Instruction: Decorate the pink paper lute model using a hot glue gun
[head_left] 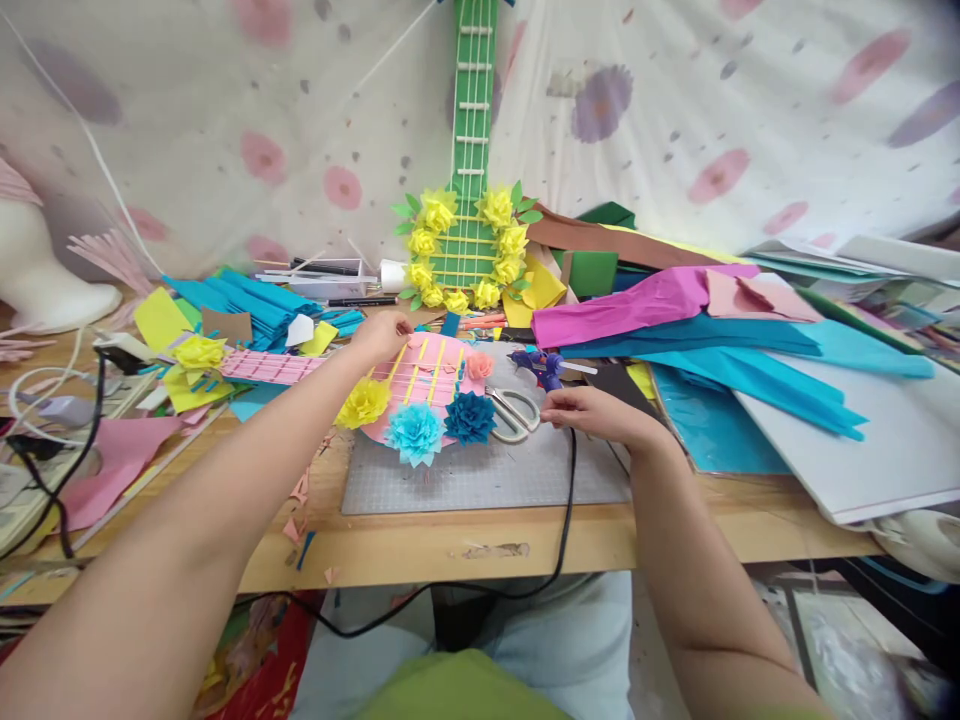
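A pink paper guitar (437, 378) lies on a grey cutting mat (480, 490), its neck pointing left. Yellow strips and strings cross its body. Along its edge sit a yellow flower (363, 402), a light blue flower (415, 433), a dark blue flower (470, 417) and a coral flower (478, 367). My left hand (382, 337) is closed at the guitar's upper edge, its fingertips partly hidden. Beside the handles of the silver scissors (514, 415), my right hand (592, 412) has its fingers drawn together. Whatever they hold is too small to make out.
A blue glue gun (541, 368) rests behind the scissors, and a black cord (568, 510) hangs over the table edge. Upright at the back stands a green guitar (472, 150) with yellow flowers. Folded coloured paper (637, 305) is piled right; blue paper (247, 300) lies left.
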